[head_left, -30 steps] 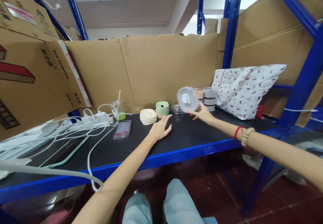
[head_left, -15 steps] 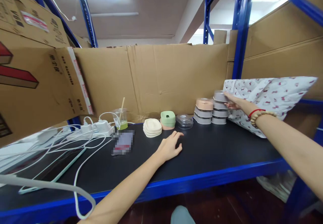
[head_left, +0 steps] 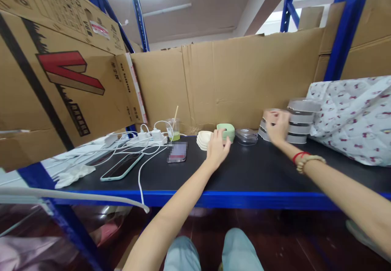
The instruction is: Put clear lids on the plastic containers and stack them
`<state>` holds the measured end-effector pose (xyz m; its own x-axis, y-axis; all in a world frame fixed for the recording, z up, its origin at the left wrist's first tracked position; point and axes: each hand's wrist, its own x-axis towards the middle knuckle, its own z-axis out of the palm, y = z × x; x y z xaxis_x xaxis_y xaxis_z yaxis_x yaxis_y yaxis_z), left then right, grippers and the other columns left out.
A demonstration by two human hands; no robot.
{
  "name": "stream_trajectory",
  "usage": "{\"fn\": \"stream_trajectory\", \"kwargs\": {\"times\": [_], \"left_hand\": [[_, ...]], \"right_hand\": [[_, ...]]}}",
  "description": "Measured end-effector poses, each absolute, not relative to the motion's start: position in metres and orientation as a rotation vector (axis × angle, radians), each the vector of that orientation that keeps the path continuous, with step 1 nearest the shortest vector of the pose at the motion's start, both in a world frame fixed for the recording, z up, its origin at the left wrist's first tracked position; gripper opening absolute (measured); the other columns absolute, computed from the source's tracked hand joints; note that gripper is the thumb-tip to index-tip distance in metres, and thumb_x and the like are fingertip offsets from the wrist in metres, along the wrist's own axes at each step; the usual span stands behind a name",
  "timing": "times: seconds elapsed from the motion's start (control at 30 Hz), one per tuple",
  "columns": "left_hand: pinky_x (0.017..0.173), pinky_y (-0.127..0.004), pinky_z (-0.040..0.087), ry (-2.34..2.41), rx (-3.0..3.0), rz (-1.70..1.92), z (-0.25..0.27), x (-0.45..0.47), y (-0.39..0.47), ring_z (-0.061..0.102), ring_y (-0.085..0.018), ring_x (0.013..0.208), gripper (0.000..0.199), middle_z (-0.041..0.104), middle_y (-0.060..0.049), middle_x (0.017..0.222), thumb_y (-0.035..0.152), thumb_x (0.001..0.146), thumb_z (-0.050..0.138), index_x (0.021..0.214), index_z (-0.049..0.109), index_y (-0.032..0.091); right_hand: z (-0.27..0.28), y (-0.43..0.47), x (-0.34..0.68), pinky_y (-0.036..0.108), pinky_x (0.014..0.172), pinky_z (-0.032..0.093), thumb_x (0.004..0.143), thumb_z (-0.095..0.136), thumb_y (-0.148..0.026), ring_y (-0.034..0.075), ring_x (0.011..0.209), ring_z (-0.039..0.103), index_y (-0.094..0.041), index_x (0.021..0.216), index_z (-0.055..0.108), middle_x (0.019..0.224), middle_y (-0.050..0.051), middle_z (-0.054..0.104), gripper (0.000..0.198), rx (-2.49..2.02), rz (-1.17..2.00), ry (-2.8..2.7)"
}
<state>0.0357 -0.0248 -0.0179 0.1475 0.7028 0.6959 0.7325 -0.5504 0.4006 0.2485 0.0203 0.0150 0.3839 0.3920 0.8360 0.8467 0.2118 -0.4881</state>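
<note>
My left hand [head_left: 217,149] reaches toward a green container [head_left: 228,131], fingers apart and slightly bent. It overlaps the container's front in view; whether it touches is unclear. Just left of it lies a small stack of cream-coloured pieces [head_left: 203,139]. My right hand [head_left: 278,127] is at the top of a shorter stack of grey pieces [head_left: 263,134], which had a peach piece on top. Motion smears its fingers, and the hand covers much of that stack. Beside it stands a taller stack of grey pieces [head_left: 301,128] with a clear top piece. Clear covers [head_left: 247,137] lie between my hands.
A patterned white cloth or bag [head_left: 356,120] stands at the right. At the left are a phone [head_left: 122,167], a blurred-out flat item [head_left: 177,152], white cables and chargers [head_left: 149,137], and a cup with green liquid [head_left: 174,135]. Cardboard [head_left: 238,83] walls the back.
My right hand has moved left from the taller stack to the shorter one. My left hand has gone forward toward the green container. The camera view has turned left.
</note>
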Motion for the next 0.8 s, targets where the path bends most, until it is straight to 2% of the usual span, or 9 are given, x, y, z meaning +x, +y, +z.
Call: {"fn": "stream_trajectory", "kwargs": {"times": [0.07, 0.13, 0.27, 0.33, 0.43, 0.57, 0.67, 0.73, 0.8], "left_hand": [[0.107, -0.039, 0.032, -1.56, -2.24, -1.395, -0.017, 0.03, -0.023, 0.047, -0.022, 0.12, 0.039, 0.052, -0.015, 0.126, 0.019, 0.088, 0.039, 0.125, 0.049, 0.011], [0.109, -0.041, 0.029, -1.696, -2.189, -1.299, -0.019, 0.024, -0.02, 0.04, -0.025, 0.128, 0.043, 0.045, -0.018, 0.136, 0.018, 0.088, 0.038, 0.129, 0.047, 0.008], [0.106, -0.051, 0.03, -1.927, -2.185, -1.084, -0.024, 0.012, -0.016, 0.026, -0.03, 0.137, 0.049, 0.03, -0.015, 0.149, 0.016, 0.088, 0.036, 0.136, 0.043, 0.013], [0.105, -0.052, 0.031, -1.993, -2.188, -1.022, -0.026, 0.006, -0.015, 0.024, -0.03, 0.138, 0.048, 0.028, -0.013, 0.15, 0.016, 0.088, 0.034, 0.135, 0.045, 0.016], [0.104, -0.052, 0.032, -2.089, -2.158, -1.064, -0.025, 0.0, -0.017, 0.027, -0.031, 0.137, 0.041, 0.03, -0.014, 0.149, 0.019, 0.088, 0.038, 0.126, 0.054, 0.018], [0.101, -0.051, 0.035, -2.205, -2.076, -1.266, -0.021, 0.002, -0.024, 0.043, -0.032, 0.126, 0.027, 0.046, -0.019, 0.132, 0.023, 0.089, 0.043, 0.105, 0.063, 0.015], [0.096, -0.047, 0.041, -2.275, -2.011, -1.387, -0.015, 0.004, -0.029, 0.051, -0.032, 0.117, 0.029, 0.051, -0.021, 0.119, 0.028, 0.091, 0.039, 0.095, 0.063, 0.013], [0.092, -0.045, 0.044, -2.336, -1.953, -1.482, -0.012, 0.004, -0.031, 0.056, -0.031, 0.111, 0.026, 0.051, -0.02, 0.117, 0.028, 0.09, 0.041, 0.088, 0.062, 0.013], [0.09, -0.043, 0.045, -2.404, -1.889, -1.577, -0.011, 0.003, -0.031, 0.059, -0.031, 0.108, 0.015, 0.052, -0.02, 0.117, 0.022, 0.086, 0.048, 0.088, 0.06, 0.013]], "right_hand": [[-0.001, 0.016, 0.21, 0.037, 0.092, 0.042, 0.077, 0.052, -0.012, 0.024, 0.104, 0.052, -0.012, 0.105, 0.06, 0.11, 0.015, 0.054, 0.029, -1.413, -0.374, -1.479], [-0.016, 0.013, 0.168, 0.045, 0.095, 0.038, 0.075, 0.058, -0.02, 0.029, 0.112, 0.048, -0.015, 0.117, 0.057, 0.122, 0.017, 0.049, 0.043, -1.45, -0.296, -1.77], [-0.029, 0.01, 0.113, 0.057, 0.104, 0.023, 0.08, 0.052, -0.025, 0.036, 0.134, 0.022, -0.014, 0.137, 0.041, 0.143, 0.02, 0.032, 0.059, -1.603, -0.237, -1.851], [-0.032, 0.01, 0.106, 0.061, 0.103, 0.02, 0.082, 0.049, -0.022, 0.037, 0.136, 0.018, -0.011, 0.139, 0.036, 0.145, 0.021, 0.03, 0.06, -1.677, -0.204, -1.822], [-0.033, 0.008, 0.11, 0.061, 0.102, 0.023, 0.08, 0.049, -0.016, 0.036, 0.133, 0.025, -0.01, 0.136, 0.039, 0.14, 0.022, 0.037, 0.057, -1.663, -0.216, -1.801], [-0.029, -0.002, 0.116, 0.054, 0.104, 0.024, 0.081, 0.05, -0.014, 0.034, 0.125, 0.035, -0.009, 0.126, 0.048, 0.13, 0.023, 0.044, 0.046, -1.671, -0.232, -1.734], [-0.023, -0.009, 0.115, 0.051, 0.107, 0.022, 0.086, 0.048, -0.018, 0.035, 0.129, 0.032, -0.008, 0.12, 0.052, 0.133, 0.024, 0.04, 0.036, -1.724, -0.157, -1.683], [-0.022, -0.011, 0.115, 0.051, 0.104, 0.027, 0.086, 0.05, -0.02, 0.037, 0.13, 0.03, -0.01, 0.119, 0.052, 0.136, 0.023, 0.036, 0.035, -1.729, -0.076, -1.634], [-0.022, -0.009, 0.117, 0.048, 0.097, 0.036, 0.085, 0.051, -0.022, 0.037, 0.125, 0.037, -0.013, 0.118, 0.051, 0.135, 0.021, 0.036, 0.034, -1.722, -0.005, -1.585]]}}
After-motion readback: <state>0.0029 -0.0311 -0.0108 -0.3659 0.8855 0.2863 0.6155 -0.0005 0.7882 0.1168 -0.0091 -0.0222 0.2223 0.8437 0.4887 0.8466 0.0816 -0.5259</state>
